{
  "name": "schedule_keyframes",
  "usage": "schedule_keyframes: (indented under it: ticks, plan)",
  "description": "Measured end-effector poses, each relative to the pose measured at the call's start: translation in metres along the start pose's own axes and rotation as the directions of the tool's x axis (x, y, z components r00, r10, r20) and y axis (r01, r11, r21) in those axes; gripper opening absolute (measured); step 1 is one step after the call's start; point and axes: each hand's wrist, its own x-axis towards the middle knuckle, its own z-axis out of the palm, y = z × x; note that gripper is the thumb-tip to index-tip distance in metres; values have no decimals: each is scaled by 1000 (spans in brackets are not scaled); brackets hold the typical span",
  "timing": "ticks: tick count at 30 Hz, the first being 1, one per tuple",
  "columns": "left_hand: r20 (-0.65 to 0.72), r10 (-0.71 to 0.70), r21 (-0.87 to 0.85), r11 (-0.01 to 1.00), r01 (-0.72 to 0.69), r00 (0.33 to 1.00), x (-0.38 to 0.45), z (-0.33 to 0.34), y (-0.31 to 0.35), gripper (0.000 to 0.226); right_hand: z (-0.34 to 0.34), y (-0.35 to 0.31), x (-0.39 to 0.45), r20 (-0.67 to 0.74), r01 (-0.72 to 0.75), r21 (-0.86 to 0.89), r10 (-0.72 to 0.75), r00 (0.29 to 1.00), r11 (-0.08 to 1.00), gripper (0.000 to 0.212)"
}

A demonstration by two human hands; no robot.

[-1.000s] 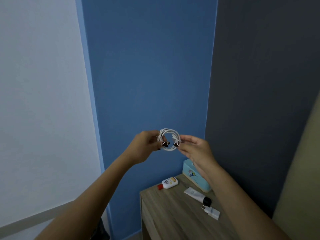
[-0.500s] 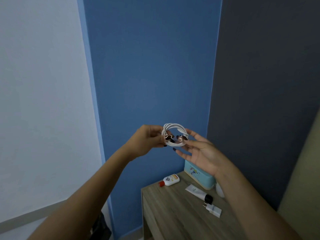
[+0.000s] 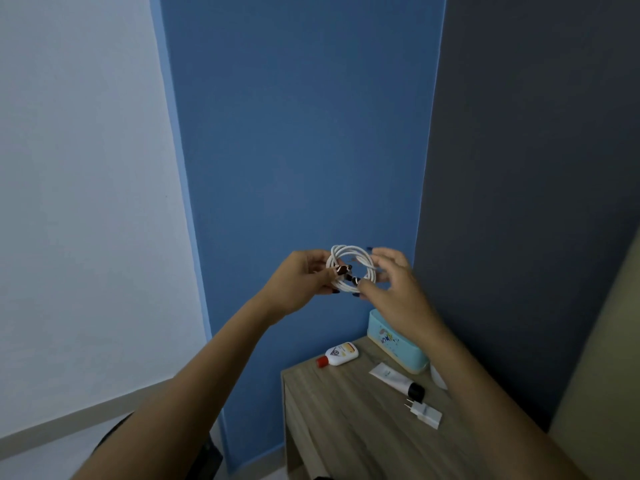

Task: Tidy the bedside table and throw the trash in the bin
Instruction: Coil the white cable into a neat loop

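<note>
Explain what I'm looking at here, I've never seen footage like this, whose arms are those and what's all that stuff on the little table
No machine here: a person wears a camera on the head, looking forward and down, so the arms are their own. The left hand and right hand hold a coiled white cable in the air before a blue wall. Below, on the wooden bedside table, lie a small white bottle with a red cap, a white tube with a black cap, a white plug adapter and a light blue box against the wall.

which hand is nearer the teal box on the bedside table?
Right. The right hand is raised almost directly above the teal box, at the coiled white cable. The left hand grips the coil further left, off the box's side.
</note>
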Motion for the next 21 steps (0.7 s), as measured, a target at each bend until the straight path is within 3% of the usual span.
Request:
schedule_keyframes:
  ticks: [2, 4, 7, 10, 18, 19, 21]
  plan:
    - [-2, -13, -13, 1000, 13, 1000, 4, -1, -5, 15, 0, 6, 2, 51, 16, -64, -13, 999, 998, 57]
    - [1, -25, -35, 999, 25, 1000, 12, -2, -14, 17, 5, 14, 4, 124, 9, -23, -6, 992, 1000, 80]
    - [23, -64, -126, 990, 66, 998, 29, -6, -31, 20, 18, 30, 15, 146, -12, 12, 10, 989, 1000, 97]
    - [62, -97, -115, 988, 104, 993, 53, -14, -46, 22, 25, 40, 36, 93, 33, -124, -21, 995, 992, 89]
    - [119, -143, -130, 979, 158, 983, 97, -14, -49, 20, 16, 46, 55, -9, 91, -234, -95, 995, 968, 60]
    - [98, -117, -100, 987, 127, 988, 95, -11, -48, 19, 14, 47, 54, -14, 95, -249, -102, 995, 964, 61]
    - [1, -17, 129, 991, 17, 1000, 90, -6, -48, 20, 11, 49, 50, -14, 110, -292, -119, 993, 950, 63]
